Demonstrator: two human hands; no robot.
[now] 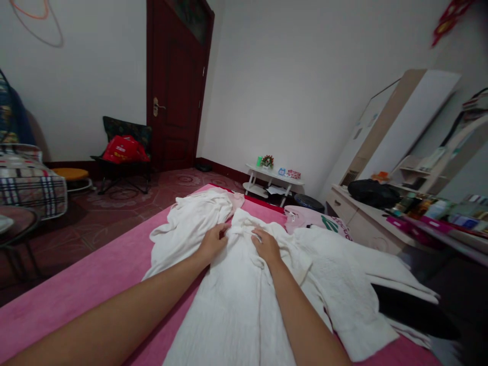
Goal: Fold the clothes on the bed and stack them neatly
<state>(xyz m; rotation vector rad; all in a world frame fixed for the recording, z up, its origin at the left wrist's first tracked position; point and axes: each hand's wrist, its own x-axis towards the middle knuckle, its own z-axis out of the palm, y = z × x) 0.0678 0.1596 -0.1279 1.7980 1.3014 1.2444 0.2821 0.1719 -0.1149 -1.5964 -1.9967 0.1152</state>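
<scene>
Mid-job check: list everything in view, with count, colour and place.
Gathered garment: one, white, at both hands
Cloth heap: one, white, left of that
Loose clothes: uncounted, white, right of hands
Printed garment: one, pink and green, beyond those
Bed cover: one, pink, beneath clothes
Plaid bag: one, multicoloured, far left
Round seat: one, orange, beside it
Chair: one, dark, by door
Soft bag: one, red, on chair
Door: one, maroon, back left
Low table: one, white, back wall
Flowers: one bunch, mixed, on table
Dresser: one, pale, right
Bundle: one, black, on dresser
Small items: uncounted, mixed, right edge
Left hand, right hand: one each, bare, on gathered garment
</scene>
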